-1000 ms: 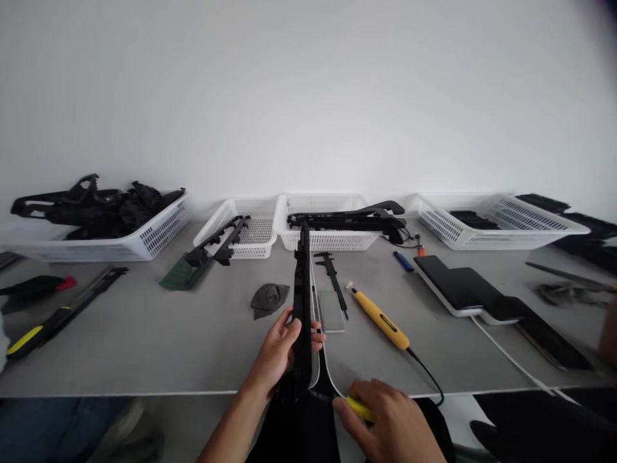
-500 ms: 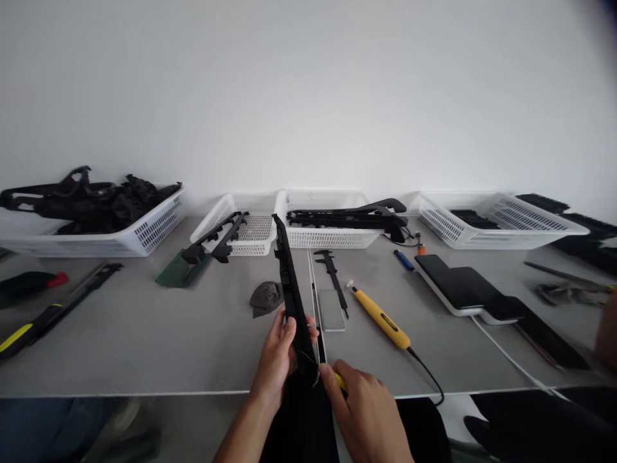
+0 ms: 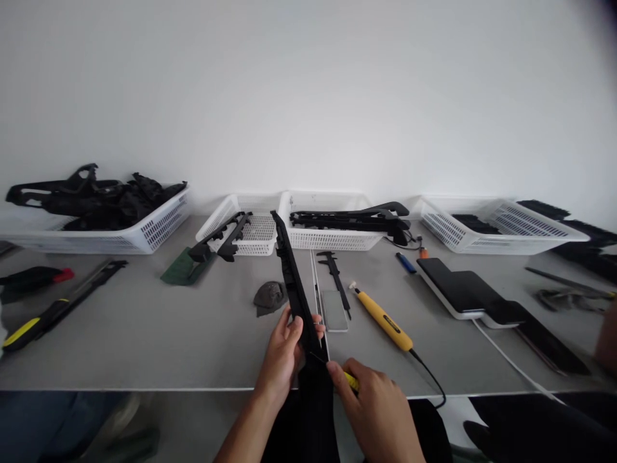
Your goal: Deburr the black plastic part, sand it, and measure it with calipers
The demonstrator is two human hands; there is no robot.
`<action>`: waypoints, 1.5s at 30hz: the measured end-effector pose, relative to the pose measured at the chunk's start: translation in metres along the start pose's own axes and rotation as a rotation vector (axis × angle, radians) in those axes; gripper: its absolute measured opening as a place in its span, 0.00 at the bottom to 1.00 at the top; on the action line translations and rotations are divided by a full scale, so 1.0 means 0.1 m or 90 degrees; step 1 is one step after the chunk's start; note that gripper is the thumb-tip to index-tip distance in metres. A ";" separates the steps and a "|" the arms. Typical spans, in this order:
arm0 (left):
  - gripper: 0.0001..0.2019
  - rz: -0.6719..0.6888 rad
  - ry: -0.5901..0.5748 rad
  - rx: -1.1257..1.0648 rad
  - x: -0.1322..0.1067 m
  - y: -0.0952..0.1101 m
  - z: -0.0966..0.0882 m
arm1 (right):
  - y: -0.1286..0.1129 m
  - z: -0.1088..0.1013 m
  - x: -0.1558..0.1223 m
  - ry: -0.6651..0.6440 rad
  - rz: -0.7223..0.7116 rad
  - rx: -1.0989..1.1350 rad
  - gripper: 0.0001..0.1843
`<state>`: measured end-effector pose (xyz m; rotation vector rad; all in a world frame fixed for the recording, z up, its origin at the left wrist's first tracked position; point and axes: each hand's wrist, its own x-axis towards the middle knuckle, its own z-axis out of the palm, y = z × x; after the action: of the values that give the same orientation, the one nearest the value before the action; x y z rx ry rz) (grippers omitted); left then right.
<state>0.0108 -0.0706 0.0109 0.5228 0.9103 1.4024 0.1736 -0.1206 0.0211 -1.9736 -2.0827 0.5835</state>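
1. Black plastic makes up the long narrow strip [image 3: 295,283] in the middle of the scene, raised above the desk [image 3: 216,347] near the centre of its front edge, tilted with its far end leaning left.
2. The person's left hand [image 3: 282,350] pinches this strip near its lower end, thumb on top and fingertips curling round the right side.
3. The right hand [image 3: 373,402], at the desk's front edge, is curled around a yellow-handled tool [image 3: 351,382]; most of the tool is hidden by the fingers. Its thumb is just beside the strip's lower end; whether the tool touches the strip, I cannot tell.
4. Just right of the strip, on the desk, lie a small pale grey block [image 3: 335,311] and a black caliper [image 3: 337,276]. Further right is a yellow corded tool [image 3: 385,321], its cord running over the front edge.
5. Left of the strip lie a crumpled grey cloth [image 3: 270,297] and, farther back, a green cloth [image 3: 180,270].
6. Along the desk's back edge stand four white baskets, all holding black parts: a large one [image 3: 166,222] by the back left corner, a small one [image 3: 258,247], a middle one [image 3: 332,242] and one toward the back right corner [image 3: 486,243].
7. Near the left edge rests a black-and-yellow cutter [image 3: 48,318].
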 end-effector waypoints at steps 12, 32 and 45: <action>0.34 -0.027 -0.065 0.106 -0.02 0.02 0.00 | 0.18 -0.21 -0.08 -0.076 -0.058 0.064 0.28; 0.39 -0.088 -0.120 0.116 -0.02 0.02 -0.14 | 0.14 -0.23 0.45 0.081 -0.008 0.070 0.31; 0.31 0.018 -0.122 0.269 -0.04 -0.03 -0.08 | 0.20 -0.24 0.42 0.085 -0.041 0.107 0.27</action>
<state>0.0065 -0.0760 0.0050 0.9743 1.0490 1.1616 0.1986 -0.0756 0.0297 -1.7952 -1.9419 0.5763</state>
